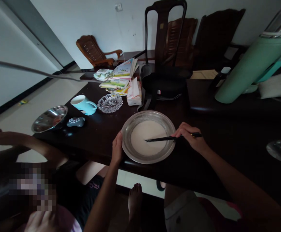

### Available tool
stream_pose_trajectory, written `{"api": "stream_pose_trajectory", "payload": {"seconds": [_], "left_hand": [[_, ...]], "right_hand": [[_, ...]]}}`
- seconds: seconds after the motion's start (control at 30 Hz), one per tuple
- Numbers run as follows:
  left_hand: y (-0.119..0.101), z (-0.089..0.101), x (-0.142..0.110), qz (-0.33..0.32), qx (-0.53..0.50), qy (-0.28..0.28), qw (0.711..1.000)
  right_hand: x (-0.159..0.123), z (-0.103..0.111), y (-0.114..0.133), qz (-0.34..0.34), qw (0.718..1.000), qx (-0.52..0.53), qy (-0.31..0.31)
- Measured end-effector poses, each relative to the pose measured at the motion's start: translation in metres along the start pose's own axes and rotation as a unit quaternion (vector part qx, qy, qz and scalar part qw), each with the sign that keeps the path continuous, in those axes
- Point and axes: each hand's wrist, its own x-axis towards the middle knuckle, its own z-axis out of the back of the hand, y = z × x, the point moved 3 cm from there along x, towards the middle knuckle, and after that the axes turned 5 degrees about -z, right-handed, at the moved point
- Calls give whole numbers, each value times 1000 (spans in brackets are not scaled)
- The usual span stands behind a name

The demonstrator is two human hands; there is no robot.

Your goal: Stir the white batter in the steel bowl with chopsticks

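A wide steel bowl (150,160) stands near the front edge of the dark table, with a pale, whitish batter-like mixture (142,135) inside. My left hand (117,146) grips the bowl's left rim. Black chopsticks (161,139) are pinched in my right hand (190,137) at the bowl's right side. Their tips dip into the mixture near its middle. How far they reach below the surface is hidden.
Left of the bowl are a blue mug (83,104), a glass dish (110,103), a grey patterned object (75,121) and another steel bowl (50,119). Behind are booklets (121,75), a tissue pack (134,93) and a black bag (164,83). A green flask (254,67) stands right. Another person sits left.
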Motion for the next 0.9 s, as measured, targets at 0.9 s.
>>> {"api": "stream_pose_trajectory", "payload": {"seconds": [0.9], "left_hand": [[-4,-1,-2,4,6,1,1000]], "right_hand": [[1,0,3,5,999,-52,-11]]}}
